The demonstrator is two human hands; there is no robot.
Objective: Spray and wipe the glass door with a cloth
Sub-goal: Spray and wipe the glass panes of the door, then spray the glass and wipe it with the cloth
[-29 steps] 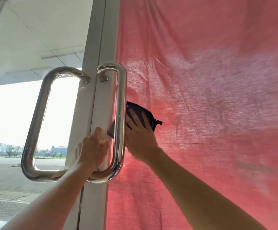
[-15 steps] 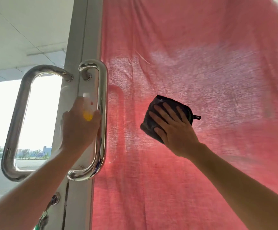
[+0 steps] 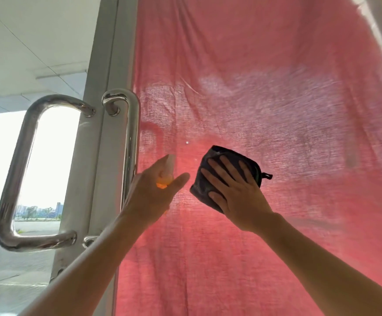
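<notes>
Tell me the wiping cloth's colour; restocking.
Dark grey, nearly black cloth, under the right hand; head view.

Only one view: worn on the head, aimed forward and slightly upward at the glass door point(image 3: 265, 106), close enough that the pane and the red curtain point(image 3: 288, 258) behind it filled most of the frame. Looked along both forearms, which entered from the lower edge toward mid-frame. Caught the left hand point(image 3: 150, 197), gripping a spray bottle point(image 3: 167, 171), just left of the right hand point(image 3: 236, 192), which lay flat on the cloth point(image 3: 210, 179). Took in the steel pull handles point(image 3: 130, 156) and door frame point(image 3: 103, 133) left of that grip, with ceiling above and open street beyond. Wide-angle bending at the edges. No second view to share anything with.
</notes>
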